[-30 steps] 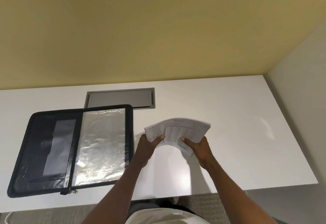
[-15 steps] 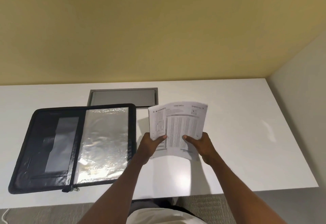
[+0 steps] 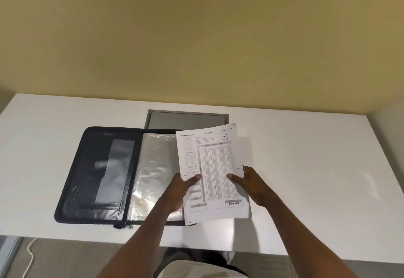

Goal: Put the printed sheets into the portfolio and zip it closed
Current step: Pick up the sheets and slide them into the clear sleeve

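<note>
A black zip portfolio (image 3: pixel 96 175) lies open and flat on the white desk (image 3: pixel 306 168), with dark pockets on its left half and clear plastic sleeves (image 3: pixel 155 168) on its right half. Its zipper pull (image 3: pixel 129 226) sticks out at the near edge. I hold a stack of printed sheets (image 3: pixel 215 168) upright over the portfolio's right edge. My left hand (image 3: pixel 182 190) grips the stack's left side and my right hand (image 3: pixel 251 184) grips its right side, thumbs on the front page.
A grey metal cable hatch (image 3: pixel 188 119) is set into the desk behind the portfolio. A yellow wall rises behind the desk and a pale wall (image 3: pixel 391 129) bounds its right end. A white cable (image 3: pixel 30 258) lies on the floor at the lower left.
The bent stack has been straightened and stood upright, then carried left until it overlaps the portfolio's right edge. The view has shifted so the portfolio sits nearer the middle.
</note>
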The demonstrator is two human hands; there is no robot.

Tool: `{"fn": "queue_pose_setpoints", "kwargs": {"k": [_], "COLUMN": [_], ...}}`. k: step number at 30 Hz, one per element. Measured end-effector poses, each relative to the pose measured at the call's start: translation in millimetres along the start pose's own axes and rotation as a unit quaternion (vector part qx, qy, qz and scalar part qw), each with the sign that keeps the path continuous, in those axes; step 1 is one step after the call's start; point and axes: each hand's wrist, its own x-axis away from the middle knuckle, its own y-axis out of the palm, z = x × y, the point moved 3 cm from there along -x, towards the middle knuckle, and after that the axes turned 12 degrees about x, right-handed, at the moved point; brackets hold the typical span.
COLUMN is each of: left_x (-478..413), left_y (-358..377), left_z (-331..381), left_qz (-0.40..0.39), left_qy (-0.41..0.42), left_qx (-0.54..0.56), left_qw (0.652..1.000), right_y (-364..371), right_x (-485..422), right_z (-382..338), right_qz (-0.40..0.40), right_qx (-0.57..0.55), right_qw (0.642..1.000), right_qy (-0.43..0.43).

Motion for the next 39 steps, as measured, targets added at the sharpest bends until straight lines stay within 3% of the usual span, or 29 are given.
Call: {"fn": "queue_pose_setpoints", "kwargs": {"k": [5, 12, 17, 27, 35, 39], "left_x": [8.0, 2.6, -2.2, -8.7, -26.8, -36.7], "left_y": [-41.9, -86.3, -119.5, -143.0, -153.1, -151.4], "left_z": [20.8, 63.9, 81.7, 79.0, 89.0, 98.8], "left_qz": [0.0, 0.046, 0.076, 0.06, 0.035, 0.007], "left_qy": [0.0, 0.062, 0.096, 0.081, -0.01, -0.027], "left_qx": [-0.005, -0.042, -0.05, -0.074, -0.119, -0.082], "left_qw": [1.0, 0.996, 0.991, 0.992, 0.992, 0.996], "right_y": [49.6, 100.7, 128.7, 160.8, 139.2, 126.4], "right_x": [-24.2, -51.6, -63.9, -76.1, -87.3, -96.4], "right_z": [-5.4, -22.0, -39.1, -27.9, -50.6, -52.9], "right_qz": [0.029, 0.114, 0.132, 0.14, 0.116, 0.102], "right_qx": [-0.023, -0.078, -0.115, -0.077, 0.027, 0.044], "right_qw": [0.999, 0.99, 0.984, 0.986, 0.992, 0.993], "right_qy": [0.017, 0.027, 0.021, 0.054, 0.041, 0.044]}}
